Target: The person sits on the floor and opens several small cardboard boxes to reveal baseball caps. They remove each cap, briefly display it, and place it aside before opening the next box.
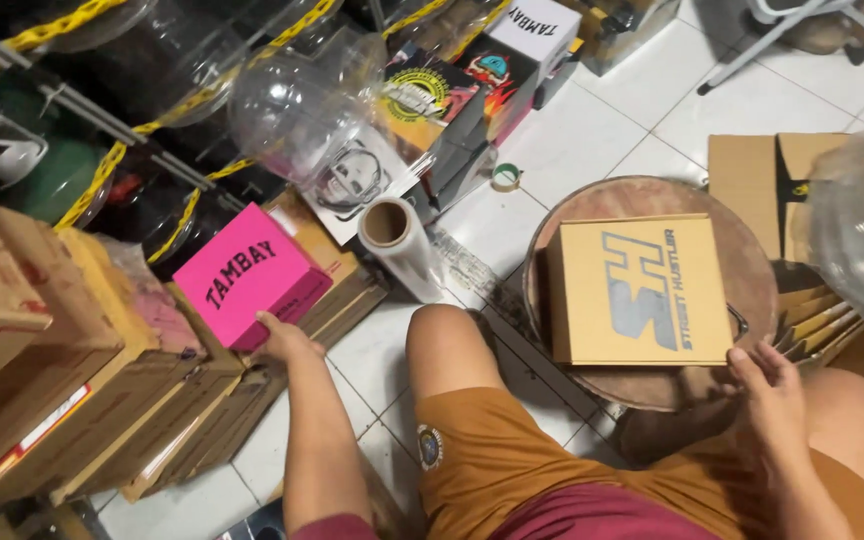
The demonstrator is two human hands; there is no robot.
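White floor tiles, stacked cartons all round us. Our left hand (pixel 287 338) grips the near corner of a pink box (pixel 249 275) lying tilted on flattened cardboard (pixel 202 410); we'd keep a thumb on top so it lifts level. Our right hand (pixel 767 380) rests open-fingered, touching the near right corner of a tan box (pixel 640 290) on a round wooden stool (pixel 742 250).

Lighting: even, fairly bright indoor light from above; white floor tiles (pixel 592 130) reflect it softly. Shadows: faint, short, under the round stool (pixel 722 210) and tan box (pixel 642 290). Glare: highlights on clear plastic domes (pixel 292 110) and the film roll (pixel 402 245). Sharpness: centre crisp; dark upper-left corner murky. Distortion: wide-angle bending at edges.
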